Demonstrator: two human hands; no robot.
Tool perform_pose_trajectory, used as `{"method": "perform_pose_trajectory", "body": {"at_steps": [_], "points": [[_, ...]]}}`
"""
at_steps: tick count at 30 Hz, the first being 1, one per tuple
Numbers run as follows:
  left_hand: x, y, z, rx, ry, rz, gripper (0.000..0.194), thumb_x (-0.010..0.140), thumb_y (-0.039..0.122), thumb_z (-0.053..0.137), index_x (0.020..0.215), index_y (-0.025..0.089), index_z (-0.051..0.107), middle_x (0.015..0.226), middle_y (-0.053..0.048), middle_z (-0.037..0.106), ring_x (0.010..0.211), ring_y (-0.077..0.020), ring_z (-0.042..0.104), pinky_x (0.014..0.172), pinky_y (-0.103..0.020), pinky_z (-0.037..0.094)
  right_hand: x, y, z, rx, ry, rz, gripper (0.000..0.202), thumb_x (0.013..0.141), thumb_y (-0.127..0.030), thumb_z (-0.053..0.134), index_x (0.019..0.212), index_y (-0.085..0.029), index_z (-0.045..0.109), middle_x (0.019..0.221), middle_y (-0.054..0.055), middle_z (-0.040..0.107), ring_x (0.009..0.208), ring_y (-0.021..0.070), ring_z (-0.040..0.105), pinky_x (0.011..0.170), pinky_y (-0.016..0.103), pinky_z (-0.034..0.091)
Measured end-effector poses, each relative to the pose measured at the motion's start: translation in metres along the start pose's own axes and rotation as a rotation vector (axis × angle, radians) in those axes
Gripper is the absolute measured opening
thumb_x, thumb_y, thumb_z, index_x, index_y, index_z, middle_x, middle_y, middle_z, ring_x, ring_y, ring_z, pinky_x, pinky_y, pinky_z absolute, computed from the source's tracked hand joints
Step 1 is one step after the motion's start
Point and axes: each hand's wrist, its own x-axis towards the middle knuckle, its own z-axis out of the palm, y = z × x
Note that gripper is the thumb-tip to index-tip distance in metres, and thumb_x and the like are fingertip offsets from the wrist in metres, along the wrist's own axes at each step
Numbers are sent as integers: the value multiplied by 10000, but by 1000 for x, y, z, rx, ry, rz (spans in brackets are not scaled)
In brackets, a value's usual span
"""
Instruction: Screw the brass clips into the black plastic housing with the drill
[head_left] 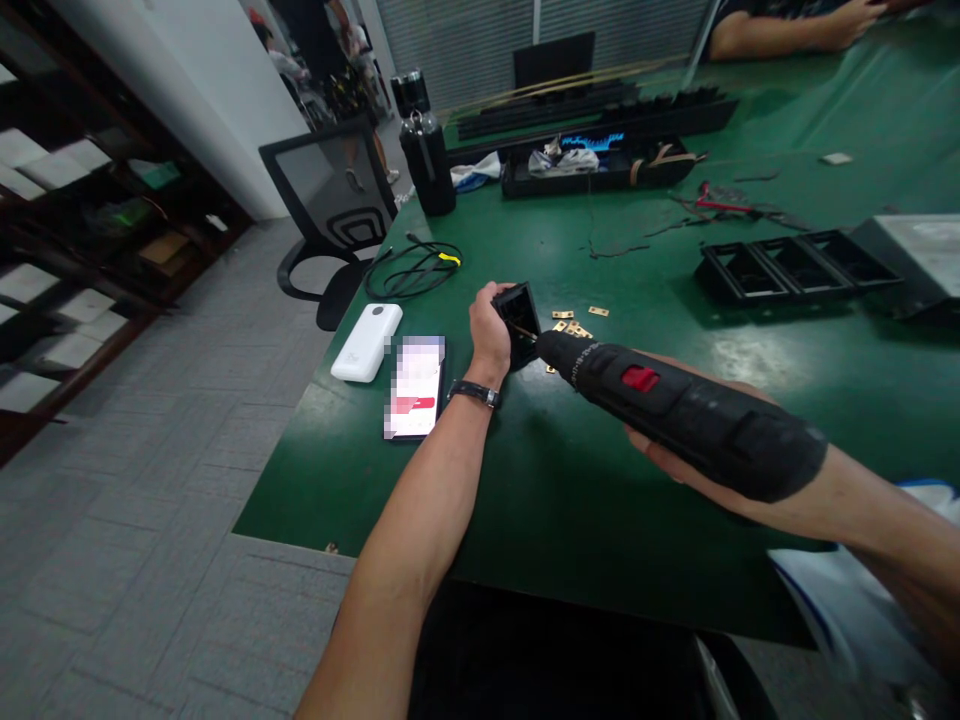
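Observation:
My left hand [489, 335] is wrapped round the left side of a small black open box [524, 312], tilted so its opening faces right. In my right hand [675, 465] is a black power drill [690, 415] with a red switch on top; its body hides most of the fingers. The drill's thin bit points left into the box opening, and its tip is hard to make out. Several small brass plates [572, 328] with holes lie on the green table [570, 470] just right of the box, partly behind the drill's front end.
Left of my forearm are a lit phone [417, 388], a white power bank [367, 343] and a coiled black cable [412, 270]. A black bottle [427, 160] and trays [600, 178] stand behind. Black frames [799, 268] lie right. A person's arm [787, 35] rests at the far right.

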Motion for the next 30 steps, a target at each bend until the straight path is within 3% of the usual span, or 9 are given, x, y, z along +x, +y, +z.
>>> {"method": "perform_pose_trajectory", "body": {"at_steps": [11, 21, 30], "points": [[-1, 2, 1, 29, 14, -2, 372, 1008, 493, 542, 823, 203, 684, 798, -34, 695, 791, -180, 693, 809, -316, 543, 0, 4, 1, -10, -30, 10, 688, 956, -257, 697, 1607, -354, 496, 1488, -1, 697, 1288, 226, 728, 1125, 330, 582], [-1, 4, 1, 53, 6, -14, 389, 1011, 509, 520, 817, 213, 681, 796, -35, 688, 811, -183, 694, 843, -332, 556, -1, 4, 0, -54, -12, -41, 771, 962, -229, 687, 1668, -393, 423, 1540, -45, 662, 1317, 209, 712, 1101, 302, 599], [-1, 4, 1, 36, 27, -17, 395, 1006, 525, 544, 821, 204, 681, 798, -41, 696, 832, -192, 716, 834, -327, 554, -1, 1, -1, 10, -2, 3, 821, 903, -197, 737, 1645, -414, 460, 1532, -21, 674, 1320, 277, 712, 1103, 400, 611]]}}
